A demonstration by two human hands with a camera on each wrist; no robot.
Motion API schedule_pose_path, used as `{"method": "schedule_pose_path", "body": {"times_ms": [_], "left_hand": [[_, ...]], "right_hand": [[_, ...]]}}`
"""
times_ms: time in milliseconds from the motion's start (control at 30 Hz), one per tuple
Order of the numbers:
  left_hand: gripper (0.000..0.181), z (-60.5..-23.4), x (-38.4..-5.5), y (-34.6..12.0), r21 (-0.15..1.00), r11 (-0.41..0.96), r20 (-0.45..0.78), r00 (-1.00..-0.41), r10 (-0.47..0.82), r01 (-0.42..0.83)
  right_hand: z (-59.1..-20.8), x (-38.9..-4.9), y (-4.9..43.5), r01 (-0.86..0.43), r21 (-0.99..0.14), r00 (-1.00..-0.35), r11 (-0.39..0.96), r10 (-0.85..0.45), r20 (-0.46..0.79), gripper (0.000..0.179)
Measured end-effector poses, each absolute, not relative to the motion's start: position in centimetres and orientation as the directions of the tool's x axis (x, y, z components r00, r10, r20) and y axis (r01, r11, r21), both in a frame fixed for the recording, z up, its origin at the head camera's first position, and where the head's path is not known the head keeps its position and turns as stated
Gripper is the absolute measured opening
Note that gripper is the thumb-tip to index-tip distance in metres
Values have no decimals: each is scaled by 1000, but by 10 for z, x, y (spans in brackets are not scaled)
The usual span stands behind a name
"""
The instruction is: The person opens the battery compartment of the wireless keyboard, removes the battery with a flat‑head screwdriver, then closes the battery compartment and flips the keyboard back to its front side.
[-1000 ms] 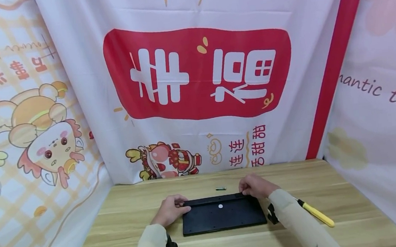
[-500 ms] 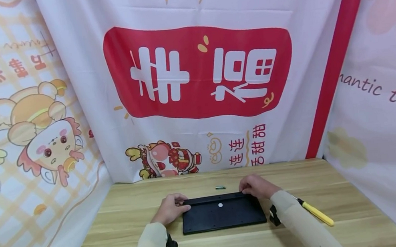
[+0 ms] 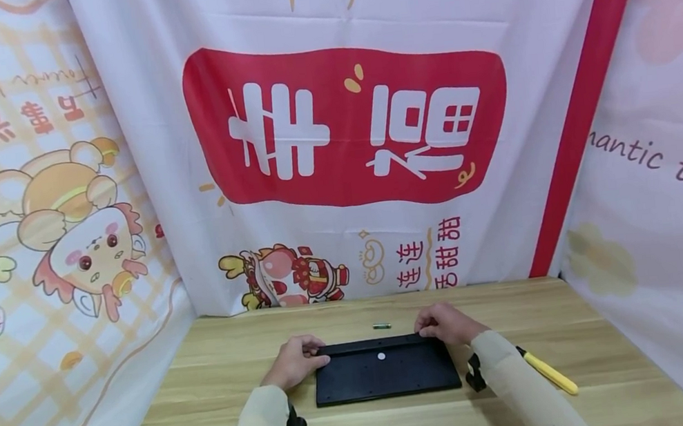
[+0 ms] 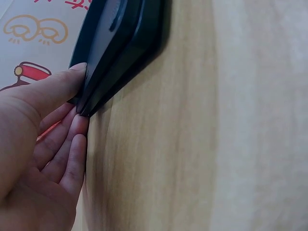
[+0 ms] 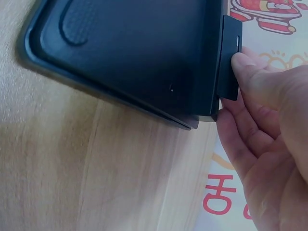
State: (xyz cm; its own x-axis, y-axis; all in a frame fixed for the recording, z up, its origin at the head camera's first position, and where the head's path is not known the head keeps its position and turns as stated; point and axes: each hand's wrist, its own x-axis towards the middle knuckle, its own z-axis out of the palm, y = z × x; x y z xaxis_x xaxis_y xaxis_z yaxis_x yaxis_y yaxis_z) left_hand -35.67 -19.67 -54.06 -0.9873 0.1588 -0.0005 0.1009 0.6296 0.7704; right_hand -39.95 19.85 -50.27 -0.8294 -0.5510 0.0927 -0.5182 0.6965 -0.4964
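A black keyboard lies underside up on the wooden table, its raised back ridge on the far side and a small white round dot near the middle. My left hand grips its far left corner, thumb on top and fingers at the edge, as the left wrist view also shows. At the far right end, my right hand pinches a small black battery cover between thumb and fingers. In the right wrist view this cover stands slightly out from the ridge. A battery lies just beyond the keyboard.
To the right, beside the right forearm, lies a screwdriver with a yellow handle, its shaft mostly hidden by the sleeve. Printed cloth hangs behind the wooden table and on both sides. Each wrist wears a black camera.
Both hands keep their places on the keyboard. The right forearm has shifted very slightly and covers more of the screwdriver's shaft. The whole view moves a little with the head.
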Motion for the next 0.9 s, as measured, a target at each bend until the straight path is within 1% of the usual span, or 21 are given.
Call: {"method": "schedule_pose_path", "body": {"times_ms": [233, 400, 533, 700, 767, 833, 900], "left_hand": [[25, -537, -360, -196, 767, 635, 1, -990, 138, 90], [26, -535, -361, -196, 761, 642, 7, -991, 131, 90], [26, -537, -360, -195, 762, 642, 0, -991, 132, 85], [25, -539, -359, -194, 759, 646, -10, -991, 132, 78], [25, -540, -359, -194, 759, 646, -10, -992, 128, 76], [25, -541, -358, -194, 760, 646, -7, -992, 128, 78], [25, -542, -357, -194, 761, 644, -5, -992, 130, 81]], "right_hand": [[-498, -401, 198, -533, -482, -822, 695, -560, 103, 8], [-497, -401, 197, -584, -428, -795, 689, -593, 130, 8], [-499, -398, 196, -604, -384, -783, 698, -609, 126, 6], [-499, -392, 195, -643, -302, -759, 703, -638, 129, 13], [-498, -389, 193, -655, -272, -751, 705, -646, 138, 14], [-497, -387, 190, -675, -227, -737, 702, -657, 158, 10], [-498, -384, 187, -695, -151, -719, 703, -673, 176, 2]]}}
